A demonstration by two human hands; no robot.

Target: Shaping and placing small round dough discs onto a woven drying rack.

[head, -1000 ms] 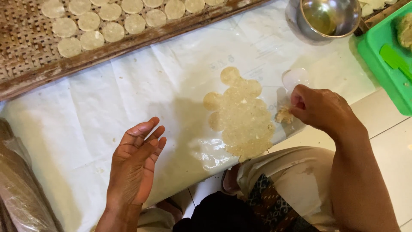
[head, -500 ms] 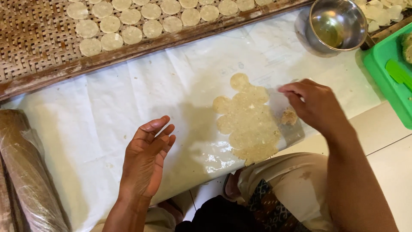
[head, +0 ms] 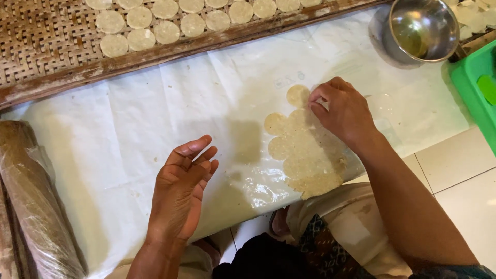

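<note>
Dough sheet [head: 305, 155], thin, pale and scalloped, lies flat on the white plastic sheet [head: 129, 119] at near right. At near left, the left hand [head: 181, 194] hovers with fingers loosely spread, touching nothing. Farther right, the right hand [head: 343, 111] pinches the dough's far edge. Beyond lie round discs [head: 155, 23] on a woven tray [head: 41, 41] and a steel bowl [head: 421, 28].

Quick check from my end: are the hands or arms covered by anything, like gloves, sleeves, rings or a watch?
No. The left hand and right hand are bare, with no gloves, rings or watch. Both forearms show uncovered, no sleeves in view.
</note>
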